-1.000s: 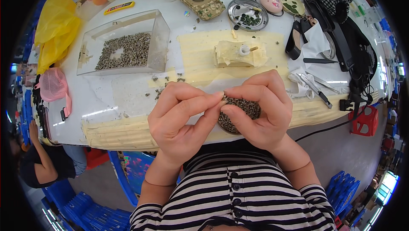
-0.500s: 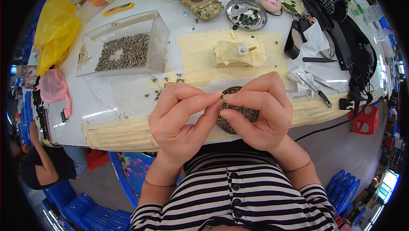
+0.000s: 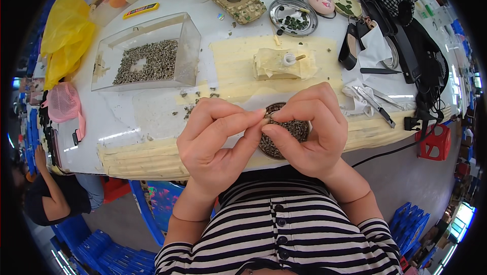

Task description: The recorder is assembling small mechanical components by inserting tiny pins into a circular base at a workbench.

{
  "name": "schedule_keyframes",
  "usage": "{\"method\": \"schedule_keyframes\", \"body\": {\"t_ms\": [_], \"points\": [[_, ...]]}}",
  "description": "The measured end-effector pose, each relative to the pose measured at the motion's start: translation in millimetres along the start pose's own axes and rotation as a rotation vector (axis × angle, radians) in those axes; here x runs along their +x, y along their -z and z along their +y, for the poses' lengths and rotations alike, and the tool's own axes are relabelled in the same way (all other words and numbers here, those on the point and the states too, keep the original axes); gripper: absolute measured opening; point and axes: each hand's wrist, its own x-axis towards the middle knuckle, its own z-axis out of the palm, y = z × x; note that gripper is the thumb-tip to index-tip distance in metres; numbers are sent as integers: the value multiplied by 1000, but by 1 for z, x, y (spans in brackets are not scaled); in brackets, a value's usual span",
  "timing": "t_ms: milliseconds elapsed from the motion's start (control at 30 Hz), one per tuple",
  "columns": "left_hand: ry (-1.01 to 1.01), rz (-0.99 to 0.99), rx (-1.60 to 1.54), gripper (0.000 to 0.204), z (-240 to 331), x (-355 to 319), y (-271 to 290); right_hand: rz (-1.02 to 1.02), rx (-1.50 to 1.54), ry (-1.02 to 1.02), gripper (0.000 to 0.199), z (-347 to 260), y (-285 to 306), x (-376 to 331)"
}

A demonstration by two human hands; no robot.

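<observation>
My left hand (image 3: 215, 140) is closed in a pinch, its thumb and fingertips meeting at a tiny piece too small to make out. My right hand (image 3: 314, 130) pinches at the same spot, its fingertips touching or nearly touching those of the left. Just beneath the right fingers sits a round dish (image 3: 276, 157) filled with small grey-brown metallic pieces (image 3: 291, 135), partly hidden by both hands. Beyond them stands a block wrapped in yellowish tape (image 3: 271, 67), with a small white pot (image 3: 289, 60) and a thin stick on top.
A clear bin (image 3: 187, 67) of similar pieces stands at left, with loose ones scattered near it. Farther back are a camouflage-patterned case (image 3: 236, 1) and a metal plate (image 3: 276, 21) of dark green bits. Tweezers and a knife (image 3: 378, 107) lie at right. Another person's arm (image 3: 48, 171) shows far left.
My right index finger has bent and shifted slightly at the pinch, and the right thumb has moved up toward it. The left hand stays almost still.
</observation>
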Motion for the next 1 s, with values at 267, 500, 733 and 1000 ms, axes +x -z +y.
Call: {"method": "schedule_keyframes", "body": {"t_ms": [267, 500, 733, 1000], "points": [[6, 17, 8, 29, 1, 1, -1, -26, -37, 24, 26, -1, 2, 0], [1, -6, -25, 30, 1, 0, 1, -61, -1, -25, 25, 0, -1, 1], [-43, -18, -26, 30, 2, 2, 1, -81, 16, -37, 26, -3, 1, 4], [-57, -33, 9, 31, 3, 3, 2, -92, 106, -106, 25, 0, 2, 2]]}}
